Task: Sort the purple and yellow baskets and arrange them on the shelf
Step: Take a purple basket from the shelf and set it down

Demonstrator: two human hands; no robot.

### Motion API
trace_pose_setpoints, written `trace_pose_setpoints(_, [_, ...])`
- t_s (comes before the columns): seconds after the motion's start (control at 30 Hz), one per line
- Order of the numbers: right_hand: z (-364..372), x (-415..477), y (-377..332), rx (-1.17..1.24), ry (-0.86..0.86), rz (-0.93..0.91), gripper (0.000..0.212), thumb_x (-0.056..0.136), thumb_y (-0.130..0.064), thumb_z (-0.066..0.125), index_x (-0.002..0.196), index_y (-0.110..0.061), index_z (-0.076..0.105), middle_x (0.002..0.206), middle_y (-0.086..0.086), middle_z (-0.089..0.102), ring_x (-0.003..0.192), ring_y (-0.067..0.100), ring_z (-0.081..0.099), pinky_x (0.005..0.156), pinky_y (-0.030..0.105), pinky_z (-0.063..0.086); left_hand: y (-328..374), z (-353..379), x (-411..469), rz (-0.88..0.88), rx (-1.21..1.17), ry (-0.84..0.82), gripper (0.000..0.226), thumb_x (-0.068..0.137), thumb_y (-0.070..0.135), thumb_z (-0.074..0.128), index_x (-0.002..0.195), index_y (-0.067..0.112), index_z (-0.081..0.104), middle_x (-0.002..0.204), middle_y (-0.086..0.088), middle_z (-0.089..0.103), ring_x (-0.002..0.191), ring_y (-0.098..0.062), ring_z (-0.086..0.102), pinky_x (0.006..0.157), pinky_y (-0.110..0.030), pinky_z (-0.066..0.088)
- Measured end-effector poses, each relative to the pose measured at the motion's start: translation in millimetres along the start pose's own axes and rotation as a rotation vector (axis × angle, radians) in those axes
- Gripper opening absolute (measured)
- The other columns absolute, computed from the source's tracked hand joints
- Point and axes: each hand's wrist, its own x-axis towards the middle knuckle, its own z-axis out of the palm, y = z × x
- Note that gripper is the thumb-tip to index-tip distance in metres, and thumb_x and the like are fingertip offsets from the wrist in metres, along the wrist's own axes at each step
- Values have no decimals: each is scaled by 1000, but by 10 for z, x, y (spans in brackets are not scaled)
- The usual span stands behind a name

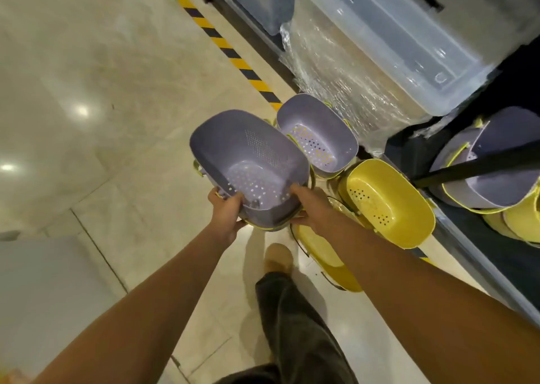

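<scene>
A purple perforated basket is held above the floor at centre. My left hand grips its near left rim, and my right hand grips its near right rim. Behind it a second purple basket stands on the floor. A yellow basket leans to the right of my right hand, and another yellow basket lies partly hidden under my right forearm. On the dark shelf at right, a purple basket sits nested over yellow ones.
Clear plastic storage bins and a film-wrapped bundle stand along the shelving at the top right. Yellow-black hazard tape runs across the tiled floor. My shoe and trouser leg are below the baskets.
</scene>
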Motion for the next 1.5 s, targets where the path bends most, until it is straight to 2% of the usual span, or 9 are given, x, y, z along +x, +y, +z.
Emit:
trace_pose_setpoints(0.07, [58, 299, 4, 14, 47, 5, 45, 85, -22, 64, 122, -3, 47, 122, 13, 54, 104, 31, 55, 80, 47, 55, -15, 35, 289, -28, 36, -11, 61, 91, 10, 52, 139, 26, 18, 144, -12, 41, 114, -27, 54, 67, -35, 50])
trace_pose_setpoints(0.17, [212, 826, 70, 4, 104, 17, 53, 84, -21, 64, 128, -3, 42, 121, 12, 51, 103, 27, 53, 85, 45, 55, -72, 85, 821, -50, 108, 27, 64, 92, 8, 50, 144, 25, 16, 142, -7, 40, 103, -20, 44, 83, -39, 46])
trace_pose_setpoints(0.47, [295, 1817, 346, -41, 205, 50, 44, 82, -21, 66, 121, -8, 51, 116, 12, 60, 101, 28, 60, 92, 44, 52, -247, 115, 1981, -141, 309, -122, 83, 92, 11, 58, 149, 36, 4, 139, -3, 45, 113, -23, 53, 75, -34, 53])
trace_pose_setpoints(0.57, [215, 2099, 488, -42, 228, 81, 53, 74, -22, 68, 123, -7, 54, 117, 13, 64, 103, 30, 62, 93, 45, 52, -408, 202, 2140, -129, 327, -175, 85, 93, 16, 60, 148, 36, -1, 146, -3, 39, 123, -27, 50, 83, -38, 53])
trace_pose_setpoints(0.83, [70, 2348, 674, -186, 335, 20, 34, 89, -5, 55, 123, -3, 51, 101, 9, 55, 73, 17, 52, 55, 22, 40, -831, 298, 2300, -99, 269, -218, 91, 86, 27, 69, 148, 29, 3, 137, -2, 43, 111, -20, 52, 71, -28, 52])
trace_pose_setpoints(0.97, [109, 2365, 713, -244, 358, -11, 42, 89, -16, 57, 130, -8, 46, 117, 13, 56, 90, 22, 51, 74, 31, 40, -829, 265, 2338, -114, 425, -173, 89, 86, 26, 70, 149, 23, 6, 142, -8, 43, 124, -28, 49, 85, -38, 51])
trace_pose_setpoints(1.1, [138, 2182, 669, -320, 366, -54, 45, 89, -23, 58, 131, -12, 46, 119, 11, 56, 90, 20, 47, 75, 30, 38, -643, 244, 2219, -87, 638, -150, 81, 88, 34, 66, 148, 15, 15, 144, -10, 43, 126, -29, 48, 89, -38, 48])
trace_pose_setpoints(1.3, [135, 1682, 471, -637, 385, -141, 46, 84, -34, 52, 124, -14, 53, 121, 9, 60, 101, 29, 57, 74, 32, 39, -243, 232, 1762, 271, 1155, -55, 72, 84, 45, 65, 142, 17, 33, 141, -9, 44, 128, -33, 45, 103, -46, 42])
trace_pose_setpoints(1.5, [-29, 689, 19, -1084, 446, -387, 39, 86, -37, 48, 117, -15, 54, 117, 10, 60, 111, 31, 55, 87, 37, 46, 417, 373, 916, 814, 1800, -151, 62, 91, 46, 49, 145, 22, 30, 152, -4, 31, 137, -29, 32, 108, -45, 31])
